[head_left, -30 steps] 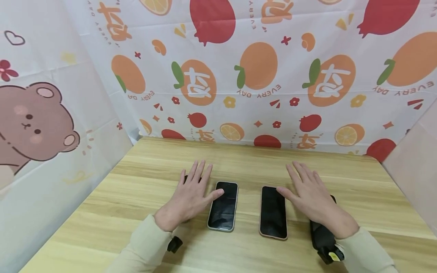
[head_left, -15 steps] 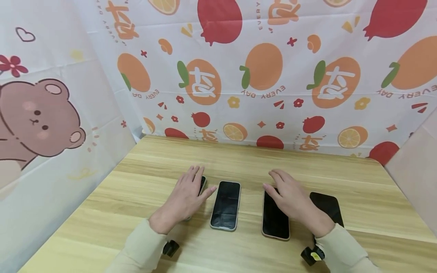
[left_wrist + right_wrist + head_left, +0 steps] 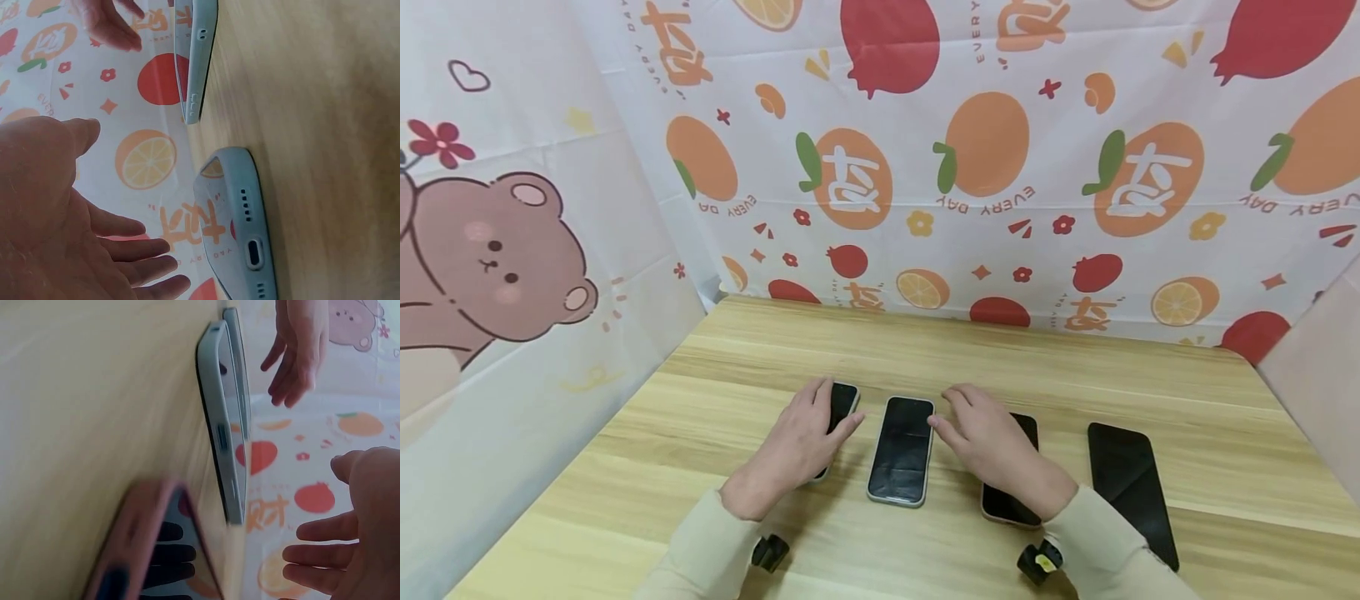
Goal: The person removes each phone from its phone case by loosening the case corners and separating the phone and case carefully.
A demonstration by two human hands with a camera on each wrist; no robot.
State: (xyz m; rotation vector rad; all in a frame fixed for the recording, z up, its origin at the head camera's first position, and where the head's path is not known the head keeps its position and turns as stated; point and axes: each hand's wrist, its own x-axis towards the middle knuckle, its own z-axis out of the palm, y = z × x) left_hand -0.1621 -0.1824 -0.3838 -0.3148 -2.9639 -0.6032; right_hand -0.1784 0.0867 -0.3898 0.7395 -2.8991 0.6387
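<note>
From the head, my left grip (image 3: pixel 796 433) hovers over the outer phone (image 3: pixel 843 404), left of the grey-cased phone (image 3: pixel 901 450); to that one's right, my right grip (image 3: pixel 996 437) hovers over the pink-cased phone (image 3: pixel 1028 430), the black phone (image 3: pixel 1131 487) beyond. Left wrist: my left fingers (image 3: pixel 134 250) extend, holding nothing. Right wrist: my right fingers (image 3: pixel 322 555) are straight, empty too.

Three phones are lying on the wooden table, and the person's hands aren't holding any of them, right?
Not quite: the head view shows four smartphones, not three, on the wooden table; the left hand and right hand hold none.
</note>
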